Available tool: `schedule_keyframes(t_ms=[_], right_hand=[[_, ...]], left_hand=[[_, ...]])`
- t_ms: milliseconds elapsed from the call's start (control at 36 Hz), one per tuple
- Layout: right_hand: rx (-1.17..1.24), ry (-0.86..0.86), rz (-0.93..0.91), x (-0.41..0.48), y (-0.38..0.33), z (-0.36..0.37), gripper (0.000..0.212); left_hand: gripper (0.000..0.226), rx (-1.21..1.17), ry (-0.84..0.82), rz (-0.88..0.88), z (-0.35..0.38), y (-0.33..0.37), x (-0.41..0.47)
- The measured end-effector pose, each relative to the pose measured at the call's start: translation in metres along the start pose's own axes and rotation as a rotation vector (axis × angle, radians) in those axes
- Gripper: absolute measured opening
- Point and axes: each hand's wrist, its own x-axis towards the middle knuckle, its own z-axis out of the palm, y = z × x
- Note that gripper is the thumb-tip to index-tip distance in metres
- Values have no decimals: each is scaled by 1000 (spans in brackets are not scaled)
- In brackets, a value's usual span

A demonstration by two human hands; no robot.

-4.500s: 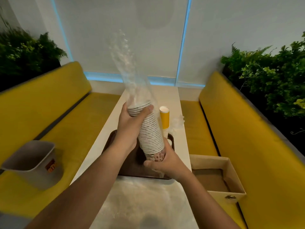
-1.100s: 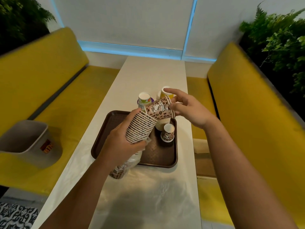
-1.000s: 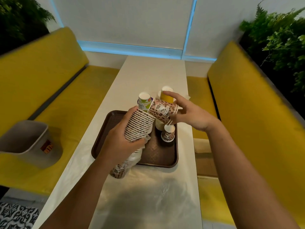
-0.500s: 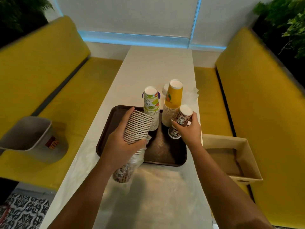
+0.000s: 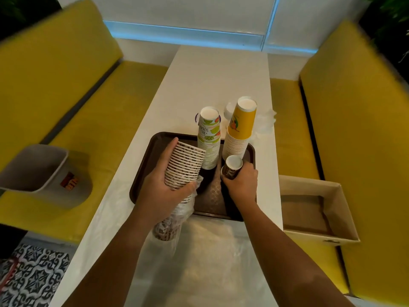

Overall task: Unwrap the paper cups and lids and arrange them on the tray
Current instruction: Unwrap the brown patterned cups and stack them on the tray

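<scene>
**On the tray's right side: seating the small cups**

On the brown tray (image 5: 212, 196), the right hand (image 5: 243, 185) curls its grip round a short patterned cup (image 5: 232, 168), held upside down just in front of the yellow stack (image 5: 240, 129). Whether it is one cup or a few nested together I cannot tell. The left hand (image 5: 163, 191) wraps its grip round the tilted stack of patterned cups (image 5: 186, 165), above the tray's left half. The lower end of that stack sits in its plastic sleeve (image 5: 177, 218), over the desk (image 5: 219, 80).

To do this well, I would press the small cup flat so its rim sits evenly, then let go straight upward. That avoids nudging the yellow stack or the green-and-white stack (image 5: 209, 142) beside it, both of which are tall and look easy to topple. The left grip should stay firm around the middle of its stack so that no cups slide out of the open end.
</scene>
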Motion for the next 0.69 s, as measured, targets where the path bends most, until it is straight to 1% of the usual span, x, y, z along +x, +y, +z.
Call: schedule_keyframes(t_ms=[56,83,111,167,222,278,333,389,444,500,611,639,667,694], right_hand=[[-19,29,-20,-5,-3,-4,91],[4,63,-23,-8,-6,-8,92],[58,109,-17,-12,-11,-13,88],[212,197,-44,-21,-25,-25,71],[381,195,-142,-31,-43,-42,51],[531,87,-277,-41,-60,-63,32],[614,-95,-427,-49,-76,-87,24],[600,-274,-534,-52,-85,-103,20],[537,-384,-597,-51,-90,-112,10],[506,-448,-623,-48,-92,-118,8],[527,-526,-630,-48,-96,-130,19],[563,-526,-616,-48,-97,-130,16],[602,-504,-587,-48,-96,-130,11],[640,-468,-540,-48,-96,-131,11]], left_hand=[[98,-4,-7,-6,2,1,-2],[99,2,-7,-6,3,2,-3],[99,9,-6,-5,4,3,-3],[100,18,0,-6,6,5,-5],[101,13,-9,-11,8,6,-5],[103,6,-28,-7,10,9,-7],[104,2,-46,6,13,12,-9],[104,4,-58,20,15,15,-13],[104,9,-67,30,16,18,-17],[104,14,-77,36,17,21,-21],[102,25,-83,58,15,25,-29],[101,35,-85,65,14,26,-30],[101,45,-87,72,13,27,-32],[101,52,-88,78,13,29,-34]])
